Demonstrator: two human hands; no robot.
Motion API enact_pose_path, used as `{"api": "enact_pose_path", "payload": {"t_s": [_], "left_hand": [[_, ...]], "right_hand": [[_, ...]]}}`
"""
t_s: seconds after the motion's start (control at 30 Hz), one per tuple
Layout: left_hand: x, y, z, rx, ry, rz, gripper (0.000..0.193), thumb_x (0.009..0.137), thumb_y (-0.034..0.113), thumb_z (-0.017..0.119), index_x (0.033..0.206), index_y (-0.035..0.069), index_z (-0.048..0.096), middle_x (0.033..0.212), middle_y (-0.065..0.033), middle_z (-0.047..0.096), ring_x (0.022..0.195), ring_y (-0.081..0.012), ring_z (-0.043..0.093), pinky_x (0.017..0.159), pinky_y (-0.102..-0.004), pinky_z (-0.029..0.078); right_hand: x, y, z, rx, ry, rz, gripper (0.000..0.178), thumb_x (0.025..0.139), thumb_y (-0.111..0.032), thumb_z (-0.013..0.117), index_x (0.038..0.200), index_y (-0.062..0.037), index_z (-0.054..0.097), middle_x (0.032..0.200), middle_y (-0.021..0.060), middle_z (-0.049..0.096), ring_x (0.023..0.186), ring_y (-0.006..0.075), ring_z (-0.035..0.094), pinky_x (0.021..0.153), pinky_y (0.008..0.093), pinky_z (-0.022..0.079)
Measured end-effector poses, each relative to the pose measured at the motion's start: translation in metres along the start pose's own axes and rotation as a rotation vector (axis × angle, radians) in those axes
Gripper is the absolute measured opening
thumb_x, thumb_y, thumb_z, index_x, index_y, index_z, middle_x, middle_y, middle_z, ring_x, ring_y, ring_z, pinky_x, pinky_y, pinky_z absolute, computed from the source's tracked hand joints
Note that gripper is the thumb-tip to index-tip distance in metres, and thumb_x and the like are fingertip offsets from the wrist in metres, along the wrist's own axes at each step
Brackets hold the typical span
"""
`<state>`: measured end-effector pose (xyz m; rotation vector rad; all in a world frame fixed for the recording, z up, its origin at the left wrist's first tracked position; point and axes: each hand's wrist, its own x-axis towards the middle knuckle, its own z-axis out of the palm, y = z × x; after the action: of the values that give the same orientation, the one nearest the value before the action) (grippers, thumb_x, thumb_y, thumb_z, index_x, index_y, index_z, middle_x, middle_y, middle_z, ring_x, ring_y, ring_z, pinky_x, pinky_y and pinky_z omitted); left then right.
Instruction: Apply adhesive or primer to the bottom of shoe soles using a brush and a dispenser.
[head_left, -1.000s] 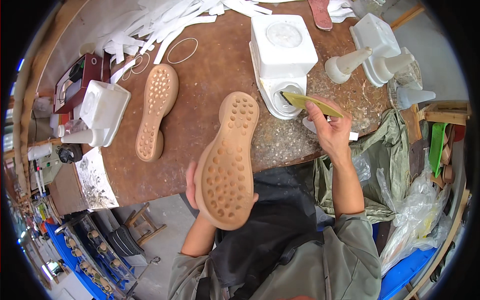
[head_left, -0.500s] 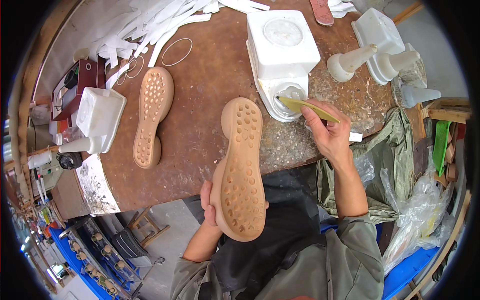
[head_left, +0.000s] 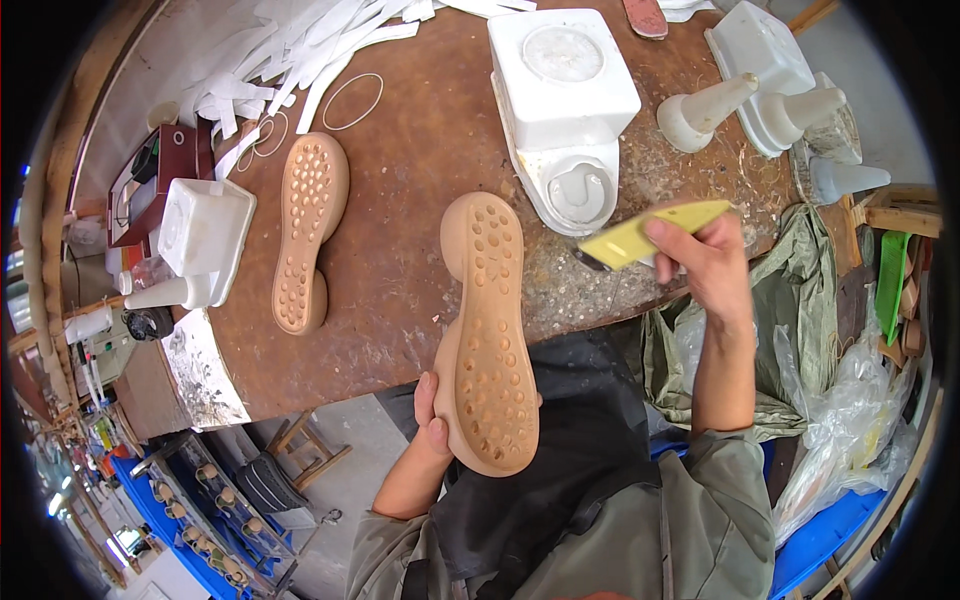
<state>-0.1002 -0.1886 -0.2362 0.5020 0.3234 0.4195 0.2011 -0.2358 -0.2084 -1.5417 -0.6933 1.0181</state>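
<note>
My left hand [head_left: 432, 412] grips a tan shoe sole [head_left: 488, 350] by its side near the wide end, with the dimpled face up. Over the bench edge to the right, my right hand [head_left: 708, 262] pinches a flat yellow brush [head_left: 640, 236], its dark wet-looking tip pointing left toward the sole. That tip is apart from both the sole and the white glue pot [head_left: 565, 85]. The pot's round opening [head_left: 582, 190] holds a pale, glossy substance. A second tan sole [head_left: 308, 235] lies dimpled side up on the bench at left.
White strips [head_left: 300, 50] are heaped at the bench's far left, by some elastic bands [head_left: 355, 102]. Another white pot [head_left: 205, 235] stands at left. White cone-shaped lids [head_left: 700, 115] and a further pot [head_left: 765, 60] sit at right. Plastic bags [head_left: 850, 420] hang beside the bench.
My right hand has lifted the brush out of the pot's opening and moved it right and nearer to me. The held sole has barely shifted.
</note>
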Motion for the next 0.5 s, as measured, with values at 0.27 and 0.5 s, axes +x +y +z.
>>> {"api": "enact_pose_path", "payload": {"t_s": [0.27, 0.5], "left_hand": [[-0.028, -0.004, 0.024, -0.101, 0.056, -0.049, 0.086, 0.077, 0.077, 0.032, 0.143, 0.023, 0.03, 0.147, -0.0021, 0.029, 0.133, -0.0288, 0.028, 0.105, -0.052, 0.025], [-0.048, -0.007, 0.044, -0.024, 0.041, -0.022, 0.084, 0.077, 0.076, 0.033, 0.143, 0.023, 0.03, 0.146, -0.0028, 0.03, 0.133, -0.0282, 0.029, 0.105, -0.0518, 0.025]], "right_hand": [[-0.05, -0.057, 0.055, 0.388, 0.11, -0.2, 0.017, 0.086, -0.008, 0.064, 0.094, 0.0066, 0.063, 0.072, 0.0103, 0.065, 0.05, 0.0081, 0.055, 0.045, 0.0196, 0.042], [-0.053, -0.07, 0.08, 0.291, 0.126, -0.386, 0.019, 0.088, -0.011, 0.061, 0.096, 0.0064, 0.061, 0.071, 0.0112, 0.063, 0.049, 0.0116, 0.055, 0.043, 0.0198, 0.04]]}}
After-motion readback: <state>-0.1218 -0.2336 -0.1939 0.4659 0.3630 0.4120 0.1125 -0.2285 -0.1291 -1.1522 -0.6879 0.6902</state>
